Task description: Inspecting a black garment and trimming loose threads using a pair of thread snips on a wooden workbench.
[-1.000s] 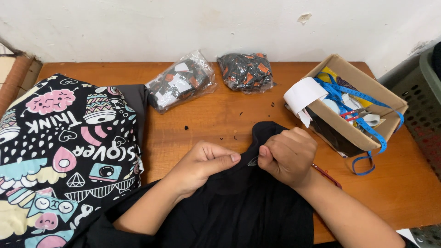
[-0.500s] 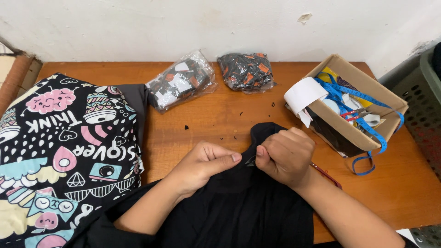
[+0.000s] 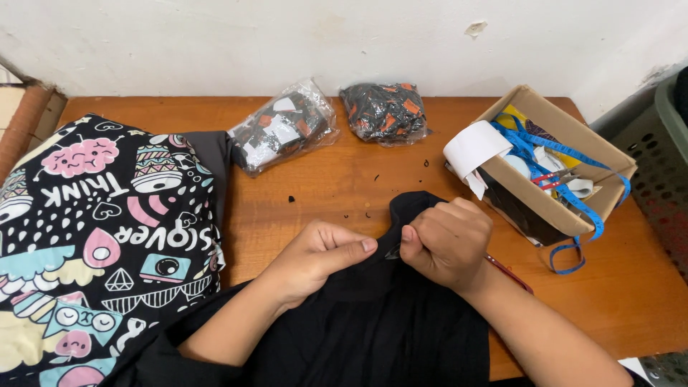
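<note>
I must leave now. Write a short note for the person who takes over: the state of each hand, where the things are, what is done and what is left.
Left hand: pinches the black cloth flat.
Right hand: closed on the cloth edge, holding a small metal tool; its kind is unclear.
Things: cardboard box with blue measuring tape to the right; two plastic-wrapped bundles at the back.
Done: small black bits lie on the table.
Left: cannot tell how much.

Two clear plastic packets lie near the back of the desk [image 3: 344, 186], close together but apart: one [image 3: 285, 126] holds black, white and orange patterned cloth, the other [image 3: 385, 112] black cloth with orange patches. To their right an open brown cardboard box [image 3: 555, 208] sits tilted, a white label roll [image 3: 475, 149] at its near corner.
</note>
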